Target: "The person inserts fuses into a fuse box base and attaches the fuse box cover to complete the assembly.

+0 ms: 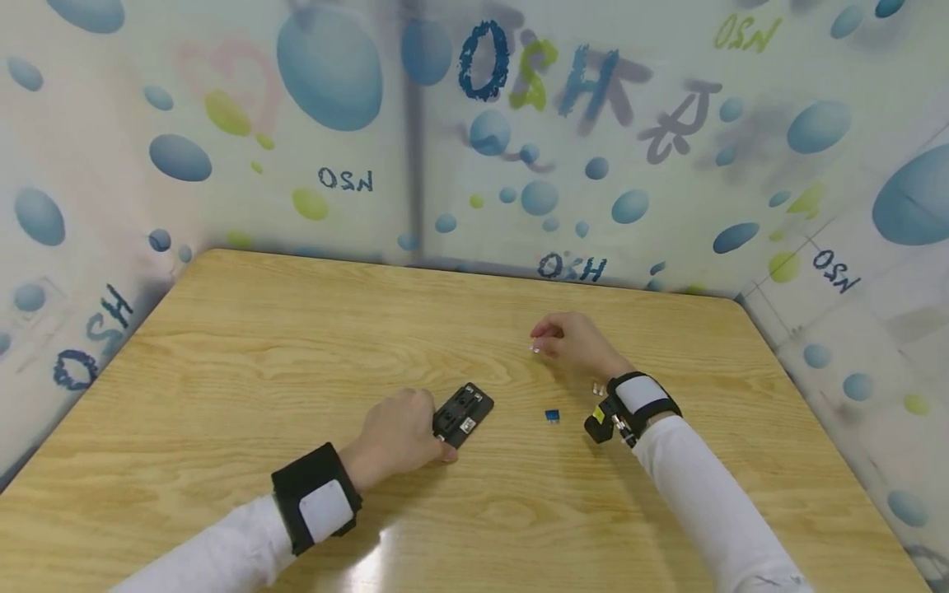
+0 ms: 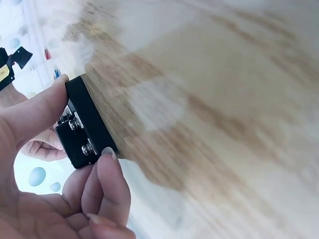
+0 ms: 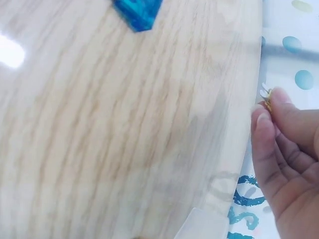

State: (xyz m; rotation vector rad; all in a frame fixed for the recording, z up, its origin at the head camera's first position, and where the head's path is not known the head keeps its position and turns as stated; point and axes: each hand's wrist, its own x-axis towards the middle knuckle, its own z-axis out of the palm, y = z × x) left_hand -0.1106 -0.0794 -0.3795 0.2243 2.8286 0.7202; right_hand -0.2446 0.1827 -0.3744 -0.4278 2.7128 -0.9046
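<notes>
The left hand holds a flat rectangular black block with raised parts and silvery metal fittings above the left-centre part of a wood-grained, pale yellow-brown surface. Its thumb is on one side of the block and its curled fingers are on the opposite side. The left wrist view shows two shiny screw heads on the block, set along a step between a thicker base and a raised section. Whether the block's underside touches the surface, I cannot tell.

The right hand is farther forward and to the right, well apart from the block. Its thumb and forefinger pinch a tiny gold-coloured and clear piece, with the gap between them narrow; its exact shape is too small to make out.

Between the two hands and nearer the person, a small blue piece with a pale lower edge lies on the surface, to the right of the block. A few small pale, shiny pieces lie just beside the right wrist.

Each wrist wears a black strap with a white patch, the left strap and the right strap, next to white sleeves. Behind the surface stands a pale wall with blue and green spots and painted letters.
</notes>
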